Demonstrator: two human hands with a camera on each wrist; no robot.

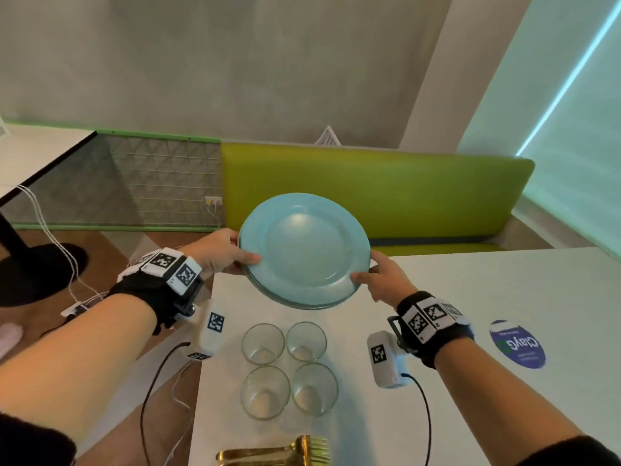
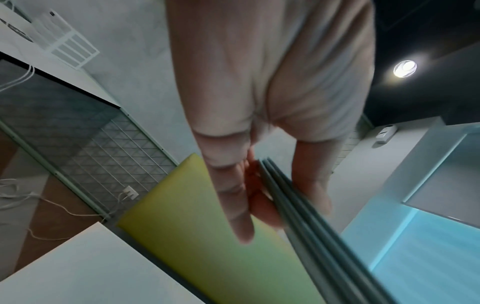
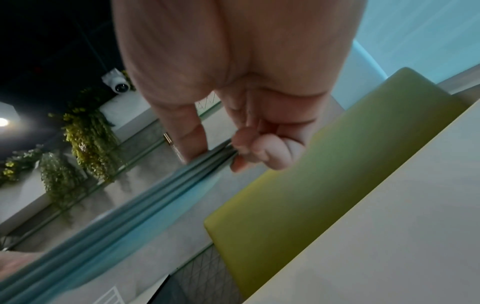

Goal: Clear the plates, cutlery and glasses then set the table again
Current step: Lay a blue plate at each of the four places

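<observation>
A stack of pale blue plates (image 1: 304,250) hangs in the air above the far part of the white table (image 1: 504,297), tilted toward me. My left hand (image 1: 228,252) grips its left rim, thumb on top and fingers underneath; the stacked plate edges (image 2: 291,201) show between them. My right hand (image 1: 379,277) pinches the right rim, thumb above and curled fingers below the plate edges (image 3: 207,162). Several empty clear glasses (image 1: 289,368) stand in a square cluster on the table below the plates. Gold cutlery (image 1: 282,452) lies at the table's near edge.
A green padded bench (image 1: 369,190) runs behind the table. A round blue sticker (image 1: 517,344) sits on the table's right part. Another table with a black pedestal base (image 1: 33,270) stands to the left, with white cables (image 1: 57,237) on the wooden floor.
</observation>
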